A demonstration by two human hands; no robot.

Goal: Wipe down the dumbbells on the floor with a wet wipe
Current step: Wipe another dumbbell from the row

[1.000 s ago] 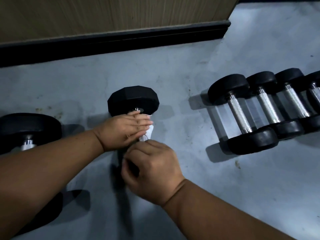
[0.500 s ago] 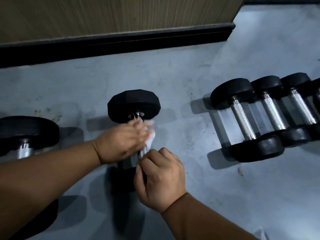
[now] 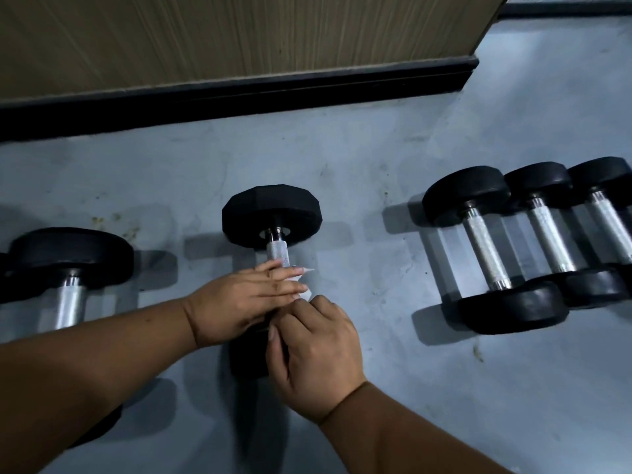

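A black dumbbell [image 3: 272, 220] with a knurled metal handle [image 3: 277, 251] lies on the grey floor [image 3: 376, 159], pointing away from me. My left hand [image 3: 239, 302] lies across the middle of the handle and holds a white wet wipe [image 3: 305, 281] against it; the wipe's edge sticks out past my fingertips. My right hand [image 3: 314, 350] grips the near part of the handle, just behind the left hand. The dumbbell's near head [image 3: 248, 357] is mostly hidden under both hands.
Three dumbbells stand side by side at the right [image 3: 485, 248], [image 3: 550, 237], [image 3: 612, 224]. Another large dumbbell [image 3: 68, 261] lies at the left. A wooden wall [image 3: 239, 35] with a black skirting [image 3: 239, 97] runs along the back.
My left hand has slid the wipe down the handle towards me, baring the knurled part by the far head. My right hand stayed on the near part of the handle.
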